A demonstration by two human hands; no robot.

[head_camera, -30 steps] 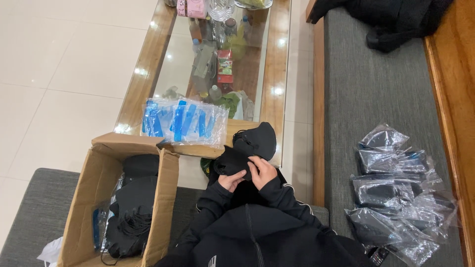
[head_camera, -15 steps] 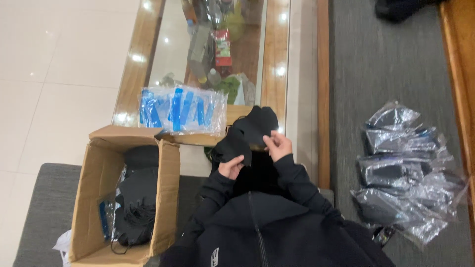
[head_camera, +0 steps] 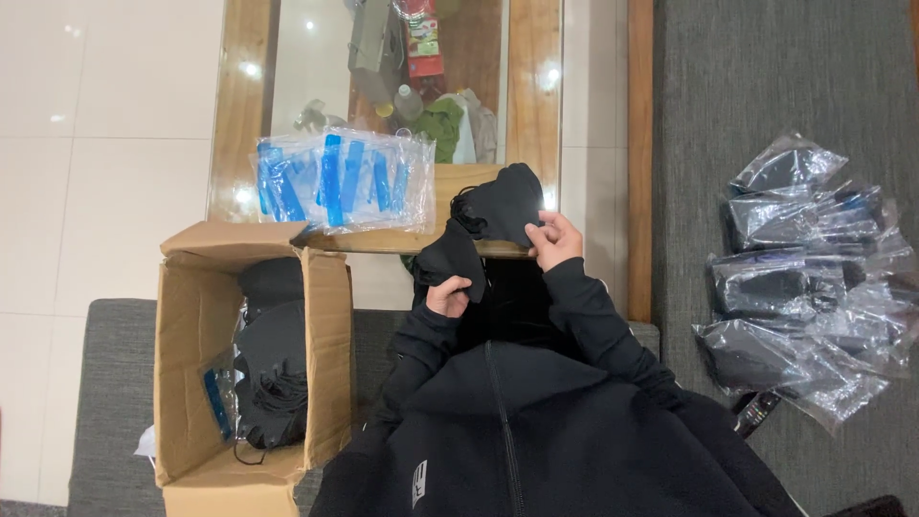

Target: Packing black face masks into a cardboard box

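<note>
Both hands closed on black face masks (head_camera: 488, 225) above the glass table's near edge, left hand (head_camera: 448, 295) pinching lower part, right hand (head_camera: 553, 241) gripping upper part, open cardboard box (head_camera: 325, 316) at left, bagged masks (head_camera: 804, 287) at right

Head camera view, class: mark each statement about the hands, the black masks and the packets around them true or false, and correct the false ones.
1. Both hands grip black masks. True.
2. The cardboard box is closed. False: its flaps are open, with black items inside.
3. The clear bags with blue strips lie on the table edge. True.
4. The bagged black packets sit inside the box. False: they lie on the grey surface beside the right hand.
5. The left hand is empty. False: it pinches black fabric.
</note>
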